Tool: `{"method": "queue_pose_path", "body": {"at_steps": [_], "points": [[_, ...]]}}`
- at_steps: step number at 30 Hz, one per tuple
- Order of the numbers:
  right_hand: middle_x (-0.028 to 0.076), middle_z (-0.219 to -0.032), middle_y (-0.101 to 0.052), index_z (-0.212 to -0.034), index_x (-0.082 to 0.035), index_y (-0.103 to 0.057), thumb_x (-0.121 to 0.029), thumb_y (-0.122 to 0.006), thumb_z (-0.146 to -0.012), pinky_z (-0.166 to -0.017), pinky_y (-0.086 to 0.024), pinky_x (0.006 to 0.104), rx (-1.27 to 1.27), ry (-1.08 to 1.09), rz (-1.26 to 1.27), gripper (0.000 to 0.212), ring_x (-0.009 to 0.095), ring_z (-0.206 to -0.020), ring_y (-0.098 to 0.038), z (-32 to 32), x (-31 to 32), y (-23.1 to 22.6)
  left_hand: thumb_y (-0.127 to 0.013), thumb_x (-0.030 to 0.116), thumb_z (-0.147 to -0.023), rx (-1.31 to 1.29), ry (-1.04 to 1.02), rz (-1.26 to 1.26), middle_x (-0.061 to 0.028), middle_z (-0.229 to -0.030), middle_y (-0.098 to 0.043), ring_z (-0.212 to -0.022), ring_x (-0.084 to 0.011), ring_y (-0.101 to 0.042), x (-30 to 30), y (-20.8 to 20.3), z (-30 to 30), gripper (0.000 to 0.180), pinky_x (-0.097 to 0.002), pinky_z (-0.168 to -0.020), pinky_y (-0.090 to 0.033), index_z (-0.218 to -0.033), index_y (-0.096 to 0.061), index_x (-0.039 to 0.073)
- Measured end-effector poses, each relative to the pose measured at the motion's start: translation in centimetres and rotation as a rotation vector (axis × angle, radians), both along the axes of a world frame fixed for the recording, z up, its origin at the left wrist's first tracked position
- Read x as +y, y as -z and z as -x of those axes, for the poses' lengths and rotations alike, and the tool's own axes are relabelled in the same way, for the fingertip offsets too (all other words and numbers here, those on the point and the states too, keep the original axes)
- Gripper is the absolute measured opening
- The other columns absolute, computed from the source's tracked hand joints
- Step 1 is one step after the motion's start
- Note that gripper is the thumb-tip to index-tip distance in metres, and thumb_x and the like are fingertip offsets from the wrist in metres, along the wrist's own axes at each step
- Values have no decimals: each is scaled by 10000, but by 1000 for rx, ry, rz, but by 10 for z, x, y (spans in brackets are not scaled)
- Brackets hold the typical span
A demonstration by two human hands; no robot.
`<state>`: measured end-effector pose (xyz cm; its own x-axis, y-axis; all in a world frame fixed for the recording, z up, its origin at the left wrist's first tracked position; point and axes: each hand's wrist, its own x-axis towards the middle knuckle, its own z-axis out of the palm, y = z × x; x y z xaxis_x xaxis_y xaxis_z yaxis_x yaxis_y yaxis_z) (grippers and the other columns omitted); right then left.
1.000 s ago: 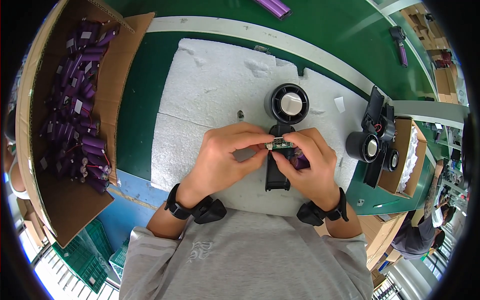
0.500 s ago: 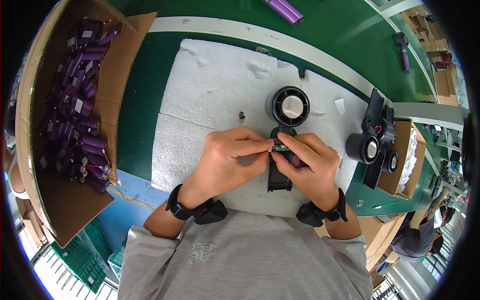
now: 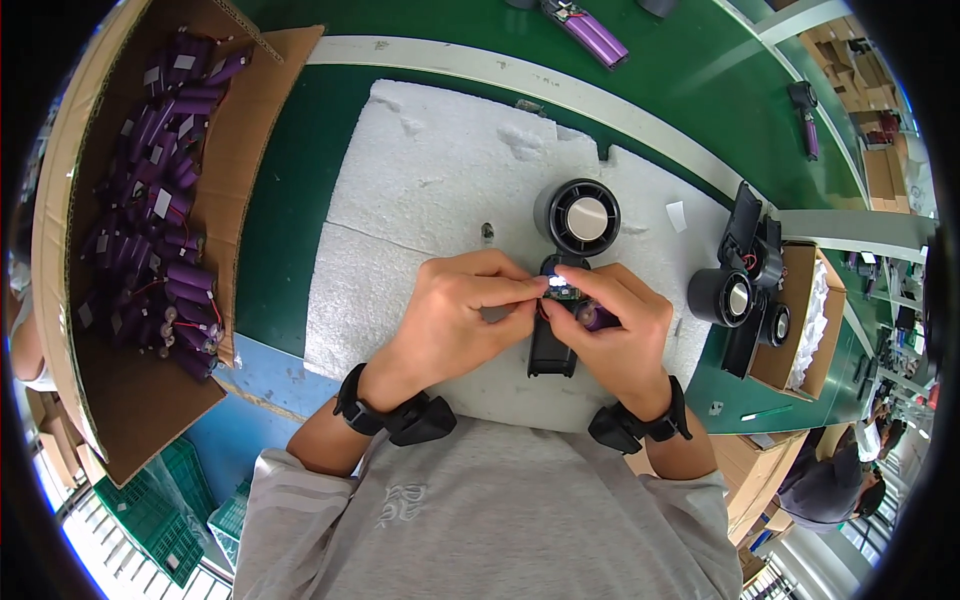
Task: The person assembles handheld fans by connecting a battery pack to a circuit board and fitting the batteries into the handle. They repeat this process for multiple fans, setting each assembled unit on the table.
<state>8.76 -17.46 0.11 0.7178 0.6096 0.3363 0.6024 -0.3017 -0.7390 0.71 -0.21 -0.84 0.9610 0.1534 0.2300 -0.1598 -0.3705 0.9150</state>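
Observation:
A small green circuit board (image 3: 565,294) with a bright white light on it is pinched between the fingertips of my two hands, over a black handle shell (image 3: 551,352). My left hand (image 3: 450,312) grips its left edge with thumb and forefinger. My right hand (image 3: 632,335) has finger and thumb closed at its right side. A purple battery cell (image 3: 600,317) shows beside the right thumb, partly covered by that hand. Just beyond the fingers, the black round fan head (image 3: 547,212) with a silver centre lies on the white foam sheet (image 3: 430,170).
At left stands a cardboard box (image 3: 255,150) holding many purple battery packs (image 3: 150,220). To the right are black fan assemblies (image 3: 712,297) and a small carton (image 3: 797,340) with white packing. A purple battery pack (image 3: 597,40) lies on the green surface beyond the pale rail (image 3: 450,62).
A white light now shines on the board. More of the purple cell shows beside my right thumb. The far purple pack appears farther right and nearer, with its black end in view.

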Motion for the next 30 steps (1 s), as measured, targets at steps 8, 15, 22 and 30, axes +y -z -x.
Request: {"method": "queue_pose_path", "body": {"at_steps": [8,15,22,30], "points": [[69,-841,-661,-963,-24,-700,18,-776,-710,-564,-453,218,167,51,-12,268,100,-651,-591,3,-2,-4,-733,-65,-708,84,6,106,-97,-1072,-631,-809,-173,-657,-11,-2,0,402,-262,-679,-545,-1083,-633,36],[76,-847,-642,-913,-45,-704,-13,-762,-735,-511,-460,243,163,88,-9,190,132,-607,-597,-2,-7,-8,-732,-57,-726,146,30,21,-82,-1106,-621,-821,-160,-645,-13,-6,-1,401,-277,-690,-541,-1093,-613,52],[62,-860,-619,-925,-25,-709,17,-768,-729,-569,-450,219,177,-19,40,209,105,-657,-578,-9,-13,-5,-712,-50,-740,189,69,105,-75,-1075,-639,-814,-146,-638,-11,-6,-3,376,-270,-686,-523,-1088,-614,55],[71,-868,-621,-918,-39,-725,10,-779,-718,-539,-475,249,-31,-37,88,214,140,-632,-599,-9,-11,-2,-718,-10,-726,323,-32,46,-30,-783,-623,-644,-107,-590,-17,-14,-11,309,-247,-589,-473,-1000,-606,78]]}}
